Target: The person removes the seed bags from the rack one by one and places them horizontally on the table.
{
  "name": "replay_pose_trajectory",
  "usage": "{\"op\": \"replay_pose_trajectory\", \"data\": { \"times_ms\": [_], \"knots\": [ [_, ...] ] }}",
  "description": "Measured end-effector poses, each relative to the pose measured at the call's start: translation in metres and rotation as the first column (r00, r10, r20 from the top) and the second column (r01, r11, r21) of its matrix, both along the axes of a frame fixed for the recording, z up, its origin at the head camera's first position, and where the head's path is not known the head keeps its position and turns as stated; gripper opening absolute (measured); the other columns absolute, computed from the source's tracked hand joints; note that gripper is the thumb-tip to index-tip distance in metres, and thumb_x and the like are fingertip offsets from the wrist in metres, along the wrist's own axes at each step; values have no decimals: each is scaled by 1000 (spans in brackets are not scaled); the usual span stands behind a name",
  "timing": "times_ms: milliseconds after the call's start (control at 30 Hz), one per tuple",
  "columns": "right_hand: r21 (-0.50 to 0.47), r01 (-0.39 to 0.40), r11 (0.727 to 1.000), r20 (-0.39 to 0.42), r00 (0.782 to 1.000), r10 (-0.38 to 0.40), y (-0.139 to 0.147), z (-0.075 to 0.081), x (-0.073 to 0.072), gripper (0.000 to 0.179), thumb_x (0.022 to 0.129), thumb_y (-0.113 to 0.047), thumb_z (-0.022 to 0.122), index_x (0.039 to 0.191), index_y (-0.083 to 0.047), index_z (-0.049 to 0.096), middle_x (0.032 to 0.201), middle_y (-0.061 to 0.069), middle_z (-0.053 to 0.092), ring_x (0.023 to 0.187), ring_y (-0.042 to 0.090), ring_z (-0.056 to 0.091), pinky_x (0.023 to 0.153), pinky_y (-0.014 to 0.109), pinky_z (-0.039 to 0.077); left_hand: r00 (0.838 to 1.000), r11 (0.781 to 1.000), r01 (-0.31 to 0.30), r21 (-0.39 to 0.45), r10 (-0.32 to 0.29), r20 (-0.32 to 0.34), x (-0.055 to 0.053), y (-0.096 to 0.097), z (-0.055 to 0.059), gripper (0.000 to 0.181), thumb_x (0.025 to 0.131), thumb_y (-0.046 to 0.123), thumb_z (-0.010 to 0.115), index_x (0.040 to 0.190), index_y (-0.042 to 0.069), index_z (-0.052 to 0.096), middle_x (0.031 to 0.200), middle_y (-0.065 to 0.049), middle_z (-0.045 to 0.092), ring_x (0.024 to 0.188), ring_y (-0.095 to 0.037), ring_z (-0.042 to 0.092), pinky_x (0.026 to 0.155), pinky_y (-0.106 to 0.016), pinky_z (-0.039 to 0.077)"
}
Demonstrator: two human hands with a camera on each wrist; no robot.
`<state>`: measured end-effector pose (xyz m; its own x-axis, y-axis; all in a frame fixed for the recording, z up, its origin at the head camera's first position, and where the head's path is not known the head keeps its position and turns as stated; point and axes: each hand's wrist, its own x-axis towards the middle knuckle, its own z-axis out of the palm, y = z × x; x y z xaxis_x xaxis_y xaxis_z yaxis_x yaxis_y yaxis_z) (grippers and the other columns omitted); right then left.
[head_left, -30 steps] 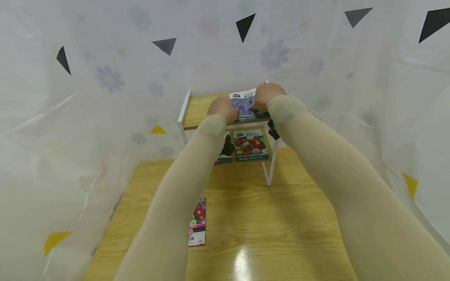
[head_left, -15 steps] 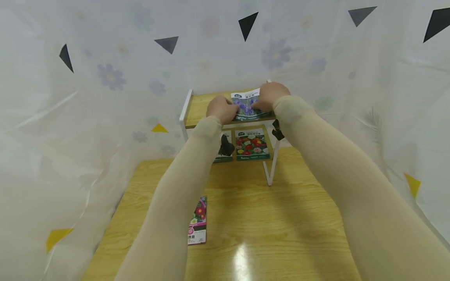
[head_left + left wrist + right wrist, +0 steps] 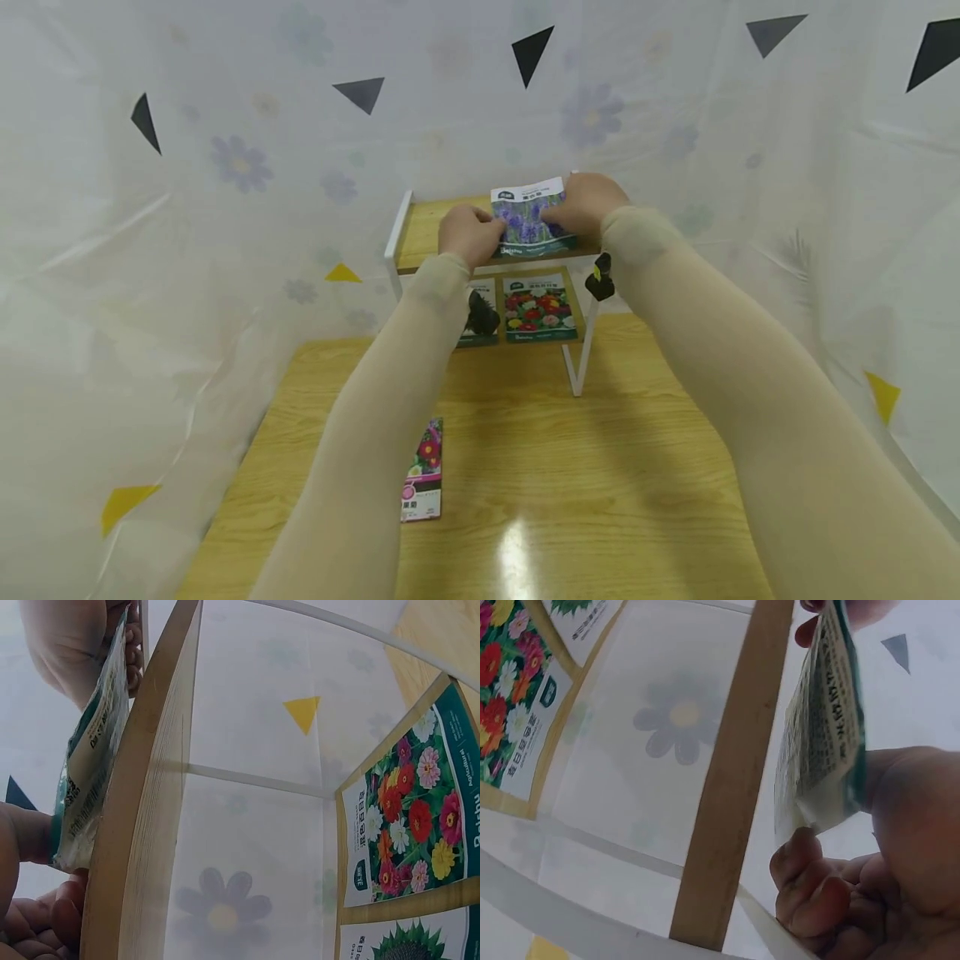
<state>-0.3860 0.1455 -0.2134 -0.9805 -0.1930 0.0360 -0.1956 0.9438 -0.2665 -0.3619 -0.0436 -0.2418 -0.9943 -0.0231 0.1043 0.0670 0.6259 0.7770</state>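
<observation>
Right hand and left hand pinch opposite sides of the purple packet, holding it tilted, picture side to the head camera, at the front of the rack's top shelf, toward its right end; whether the packet's bottom touches the wood cannot be told. Let go so close to the rack's front edge, it could slide off and drop to the table; being thin, it may also buckle if both hands squeeze inward. On the rack's lower shelf lie the sunflower packet and, right of it, the red packet; a dip of the left arm could shift the former, since a black wrist piece hangs before it. In front of the rack, left of its middle, the pink packet lies partly hidden by the left sleeve
</observation>
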Motion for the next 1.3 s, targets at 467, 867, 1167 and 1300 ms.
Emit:
{"op": "replay_pose_trajectory", "data": {
  "times_ms": [467,867,1167,1300],
  "knots": [
    [-188,0,982,-7,1000,-1,3,-5,8,65,96,-45,53,137,5,46,132,23,51,113,37,52,98,51,41,998,992,-19,126,25,-52,-2,-6,-7,26,92,32,65,107,10,70,108,-3,64,90,-16,59,77,-31,51],
    [-360,-6,933,3,1000,7,6,-6,23,66,99,-40,52,150,-4,29,135,17,49,114,30,51,96,46,43,994,952,-2,306,35,-104,1,-12,-7,29,89,29,70,110,9,68,100,-3,65,87,-15,61,72,-28,52],
    [-524,-10,851,-65,997,-29,6,-10,44,60,96,-36,58,145,-6,38,122,13,56,104,25,56,84,41,51,989,878,117,464,-59,-138,23,-17,-4,29,89,23,70,111,6,60,97,-7,63,77,-19,61,64,-32,56],
    [-600,-40,799,-78,997,-8,3,-15,58,60,95,-33,60,144,-7,37,110,11,57,85,25,55,70,37,49,985,840,147,522,-78,-151,34,-22,-9,30,89,22,72,111,6,59,97,-8,65,78,-19,62,66,-31,55]
  ]
}}
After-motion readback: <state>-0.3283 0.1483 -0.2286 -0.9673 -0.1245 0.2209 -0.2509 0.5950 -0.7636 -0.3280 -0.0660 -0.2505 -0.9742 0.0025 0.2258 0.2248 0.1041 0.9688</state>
